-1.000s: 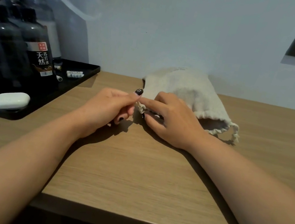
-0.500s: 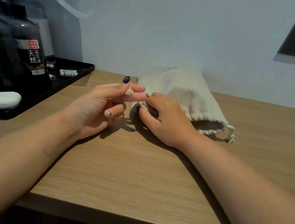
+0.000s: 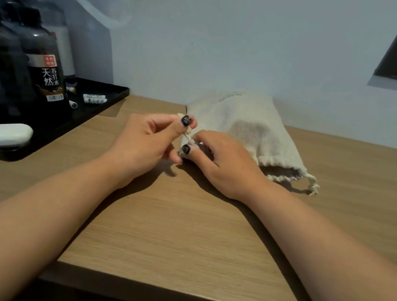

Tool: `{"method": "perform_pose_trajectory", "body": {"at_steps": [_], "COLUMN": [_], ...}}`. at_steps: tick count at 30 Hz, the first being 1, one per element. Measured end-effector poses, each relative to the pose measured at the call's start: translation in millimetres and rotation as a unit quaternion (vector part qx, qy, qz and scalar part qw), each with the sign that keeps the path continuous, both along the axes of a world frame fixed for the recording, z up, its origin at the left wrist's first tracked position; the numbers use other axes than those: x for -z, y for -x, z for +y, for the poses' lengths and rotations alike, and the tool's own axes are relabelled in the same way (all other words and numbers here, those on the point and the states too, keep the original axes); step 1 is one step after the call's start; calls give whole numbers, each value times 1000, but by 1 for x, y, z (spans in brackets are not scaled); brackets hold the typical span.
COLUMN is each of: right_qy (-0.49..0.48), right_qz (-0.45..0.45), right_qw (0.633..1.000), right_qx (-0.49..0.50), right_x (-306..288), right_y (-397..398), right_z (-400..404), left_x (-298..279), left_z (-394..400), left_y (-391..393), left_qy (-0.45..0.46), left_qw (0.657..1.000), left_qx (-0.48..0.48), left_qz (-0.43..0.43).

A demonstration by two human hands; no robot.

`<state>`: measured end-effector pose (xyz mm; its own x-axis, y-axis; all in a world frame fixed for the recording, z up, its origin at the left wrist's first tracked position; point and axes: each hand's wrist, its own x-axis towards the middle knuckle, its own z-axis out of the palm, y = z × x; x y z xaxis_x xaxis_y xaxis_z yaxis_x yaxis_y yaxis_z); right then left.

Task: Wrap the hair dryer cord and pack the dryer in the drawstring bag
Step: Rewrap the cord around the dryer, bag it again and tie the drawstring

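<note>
Wooden table (image 3: pixel 177 238) carries one drawstring bag (image 3: pixel 248 129), two hands pinching its cord (image 3: pixel 187 135).

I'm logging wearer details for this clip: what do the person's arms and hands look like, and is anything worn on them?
Both forearms are bare, with no sleeves, watch or bracelet in view. The left hand and right hand wear no rings that I can see. The visible thumbnails carry dark, glossy polish, near black, with faint pale specks.

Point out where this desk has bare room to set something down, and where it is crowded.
Bare wood on the desk lies between the forearms, toward the near edge, and right of the drawstring bag. Crowded: the black tray with bottles at left, and the middle, where the left hand and right hand work the drawstring.
</note>
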<state>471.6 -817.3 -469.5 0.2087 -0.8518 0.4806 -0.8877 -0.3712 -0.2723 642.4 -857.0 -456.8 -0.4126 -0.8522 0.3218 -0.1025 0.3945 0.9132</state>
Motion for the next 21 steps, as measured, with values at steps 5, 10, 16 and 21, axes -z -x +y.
{"method": "perform_pose_trajectory", "body": {"at_steps": [5,10,16,21], "right_qy": [24,77,99,113], "right_qz": [26,81,133,147], "right_qw": [999,993,985,982], "right_qx": [37,50,54,32], "right_x": [1,-1,0,1], "right_y": [5,10,17,18], "right_z": [3,8,9,8], "left_x": [12,12,11,9], "left_z": [-3,-2,2,2], "left_y": [8,11,13,14], "left_qy": [306,501,521,554], "left_qw": [933,812,779,733], "left_qx": [-74,-147,-168,-173], "left_qz": [-173,-260,-305,-355]}}
